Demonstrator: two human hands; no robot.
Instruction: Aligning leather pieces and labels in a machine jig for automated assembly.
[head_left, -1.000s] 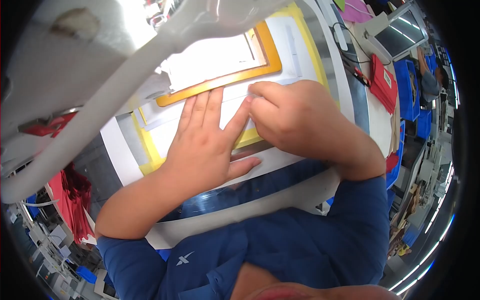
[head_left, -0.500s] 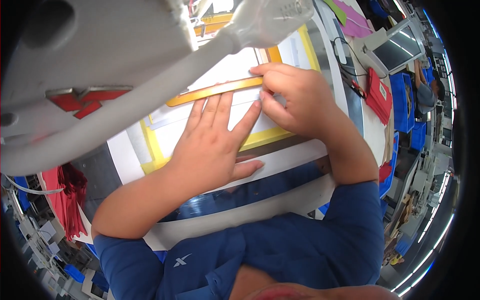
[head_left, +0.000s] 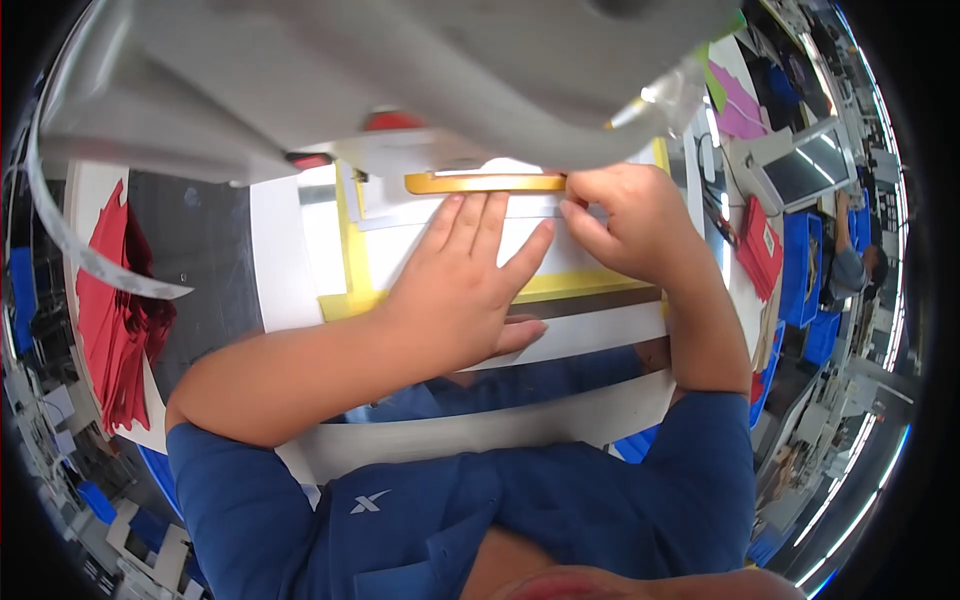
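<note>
My left hand point(head_left: 455, 290) lies flat, fingers slightly apart, pressing down on a white sheet point(head_left: 395, 255). The sheet rests inside a yellow frame point(head_left: 345, 240) on the white work surface point(head_left: 285, 250). My right hand point(head_left: 630, 225) is curled, its thumb and fingertips pinching the sheet's far right edge beside a golden bar point(head_left: 480, 183). The bar sits just under the grey machine head point(head_left: 400, 70), which hides the far part of the frame.
A red button point(head_left: 392, 120) shows under the machine head. Red sheets point(head_left: 110, 320) are stacked at left. At right are a tilted monitor point(head_left: 805, 170), a red stack point(head_left: 760, 245), blue bins point(head_left: 805, 290), pink sheets point(head_left: 738, 100) and another person point(head_left: 850, 265).
Both hands have slid the sheet away from me, up to the golden bar under the machine head. The machine now fills more of the upper view.
</note>
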